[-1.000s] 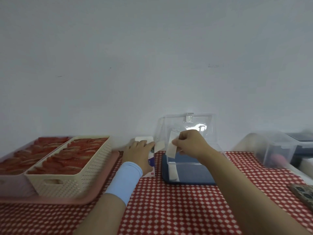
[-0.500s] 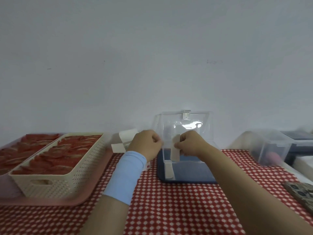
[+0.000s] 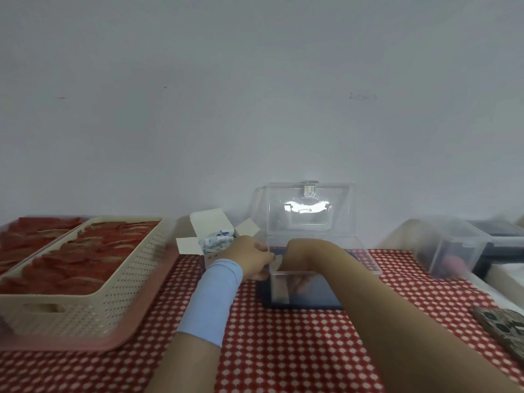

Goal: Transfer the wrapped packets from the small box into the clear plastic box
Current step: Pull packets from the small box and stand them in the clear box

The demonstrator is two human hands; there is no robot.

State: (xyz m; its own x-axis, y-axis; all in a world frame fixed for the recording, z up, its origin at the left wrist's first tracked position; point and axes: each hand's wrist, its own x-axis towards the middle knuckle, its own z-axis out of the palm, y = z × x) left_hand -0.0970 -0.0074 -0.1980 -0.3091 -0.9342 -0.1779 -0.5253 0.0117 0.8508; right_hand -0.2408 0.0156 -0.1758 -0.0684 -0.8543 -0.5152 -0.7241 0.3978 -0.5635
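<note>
Far left on the red-checked counter (image 3: 283, 350) sits a cream perforated basket (image 3: 85, 307) of red slices, then the small white cardboard box (image 3: 211, 258), flaps open, blue-and-white wrapped packets (image 3: 217, 239) inside, the left hand (image 3: 249, 259) curled round the clear plastic box's (image 3: 326, 293) left rim, and the right hand (image 3: 299, 256) down inside it, grasp unreadable through the wall.

Cream basket (image 3: 85, 307) of red items on pink tray (image 3: 85, 343), left; checked cloth (image 3: 283, 350); lidded tub (image 3: 453, 251) right.

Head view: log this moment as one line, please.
phase: placing | right hand reaching inside clear plastic box, grip unclear | left hand at its left rim | small box open, packets inside
</note>
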